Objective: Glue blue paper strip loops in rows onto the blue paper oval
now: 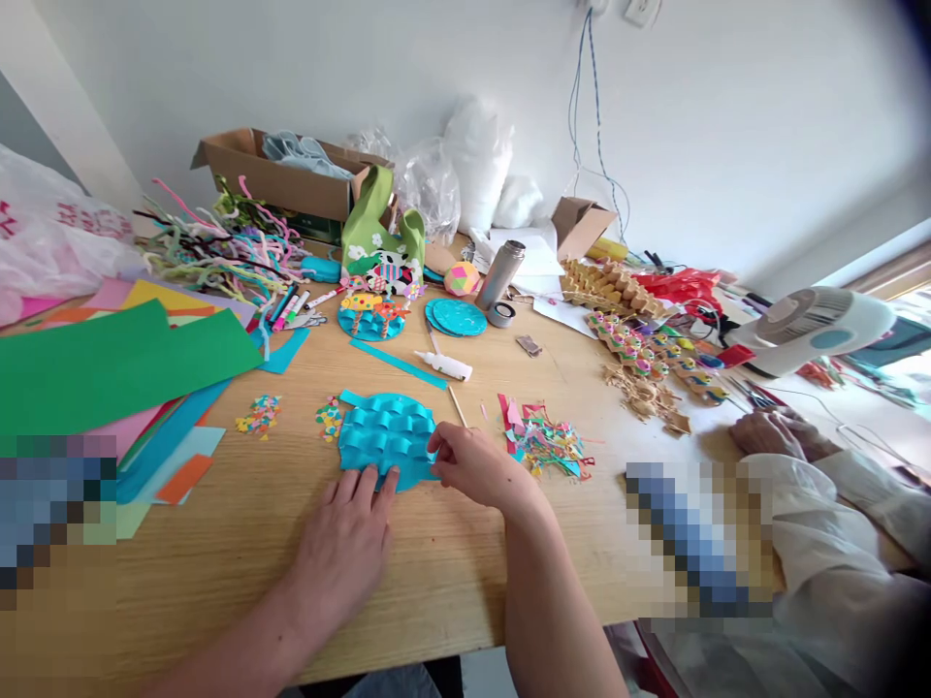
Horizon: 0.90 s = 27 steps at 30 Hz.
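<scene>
A round blue paper piece (389, 431) with rows of raised, wavy strips lies on the wooden table. My left hand (356, 523) rests flat at its near edge, fingertips on the paper, fingers stretched out. At the right edge, my right hand (472, 465) has thumb and index finger pinched on the blue paper; the exact spot is partly hidden by the fingers. Behind the piece are a loose blue strip (399, 364), a white glue bottle (445, 365) and a thin wooden stick (458, 406). Small paper dots (330, 419) lie just left of it.
Paper scraps (549, 441) lie to the right, coloured sheets (123, 368) to the left. Behind stand decorated blue discs (456, 317), a steel flask (501, 273) and a green bag (382, 233). Another person's hands (775, 433) rest at far right, near a fan (807, 325).
</scene>
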Motion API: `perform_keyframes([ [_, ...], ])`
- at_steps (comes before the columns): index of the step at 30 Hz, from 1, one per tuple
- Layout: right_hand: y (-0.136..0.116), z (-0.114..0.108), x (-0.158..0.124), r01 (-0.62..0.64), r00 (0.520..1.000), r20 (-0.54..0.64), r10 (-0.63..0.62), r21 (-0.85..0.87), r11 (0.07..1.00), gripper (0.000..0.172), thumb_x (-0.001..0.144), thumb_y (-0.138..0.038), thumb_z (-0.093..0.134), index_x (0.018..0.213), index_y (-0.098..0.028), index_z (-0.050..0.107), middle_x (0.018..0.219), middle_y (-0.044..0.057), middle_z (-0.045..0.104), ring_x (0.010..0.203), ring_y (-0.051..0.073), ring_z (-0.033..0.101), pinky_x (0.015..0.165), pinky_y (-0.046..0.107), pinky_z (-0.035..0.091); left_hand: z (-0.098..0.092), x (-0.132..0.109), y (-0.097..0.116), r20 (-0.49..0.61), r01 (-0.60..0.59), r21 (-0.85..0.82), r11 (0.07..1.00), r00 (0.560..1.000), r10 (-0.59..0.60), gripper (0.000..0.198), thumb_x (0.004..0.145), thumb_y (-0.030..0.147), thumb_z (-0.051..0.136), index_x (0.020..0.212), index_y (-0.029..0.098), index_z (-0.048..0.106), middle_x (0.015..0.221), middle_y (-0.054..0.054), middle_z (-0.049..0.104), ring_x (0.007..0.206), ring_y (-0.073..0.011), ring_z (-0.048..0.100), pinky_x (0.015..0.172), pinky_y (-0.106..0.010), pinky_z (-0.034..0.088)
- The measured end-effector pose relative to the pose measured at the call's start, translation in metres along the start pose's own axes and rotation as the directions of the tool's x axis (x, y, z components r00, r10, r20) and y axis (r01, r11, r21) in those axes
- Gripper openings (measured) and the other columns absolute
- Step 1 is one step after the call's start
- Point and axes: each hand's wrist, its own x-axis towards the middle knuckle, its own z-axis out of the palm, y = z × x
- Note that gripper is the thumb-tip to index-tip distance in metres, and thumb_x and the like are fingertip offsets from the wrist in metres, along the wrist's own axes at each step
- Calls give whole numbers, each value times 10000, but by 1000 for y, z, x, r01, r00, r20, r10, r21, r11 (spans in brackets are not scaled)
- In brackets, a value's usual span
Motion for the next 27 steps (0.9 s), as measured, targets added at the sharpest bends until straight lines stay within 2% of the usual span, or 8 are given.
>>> perform_keyframes([
  [6,5,7,3,26,1000,-6,-25,200,979,208,752,-34,564,902,-170,608,660,-37,645,632,112,637,605,205,430,-1,0,-2,-4,-11,-4,1000,1000,11,522,884,139,466,1401,187,518,1183,-139,612,1034,-300,534,857,-453,440],
  [12,13,25,-5,21,989,-144,42,410,912,141,741,-76,574,833,-182,583,661,-48,599,575,98,604,554,203,443,-1,0,-3,-24,-18,-16,1000,1000,18,518,880,148,489,1396,188,524,1149,-129,607,1017,-291,527,855,-440,438],
  [16,19,45,-7,-14,968,-185,170,636,771,96,721,-160,606,802,-195,568,647,-47,587,553,116,591,511,227,462,1,-1,-4,-33,-16,-22,1000,999,15,538,870,139,505,1404,200,515,1131,-115,607,998,-282,523,856,-436,439],
  [19,23,56,-7,14,956,-207,208,740,673,137,667,-214,659,775,-194,577,616,-48,592,531,117,577,499,234,463,3,-2,-5,-38,-21,-30,999,999,20,537,873,137,501,1406,200,514,1132,-112,606,991,-277,519,862,-435,438],
  [24,27,62,-7,18,947,-169,272,876,481,284,593,-312,755,782,-188,585,623,-50,603,521,126,590,452,237,478,4,-2,-6,-42,-28,-42,999,999,26,544,875,140,504,1416,196,503,1172,-122,597,1006,-281,510,871,-440,435],
  [27,26,62,-7,52,955,-163,249,916,398,343,578,-342,810,793,-182,596,631,-46,615,533,121,597,476,236,497,4,-2,-6,-37,-26,-49,998,999,25,549,875,146,509,1421,199,497,1182,-124,594,1010,-286,509,872,-446,433],
])
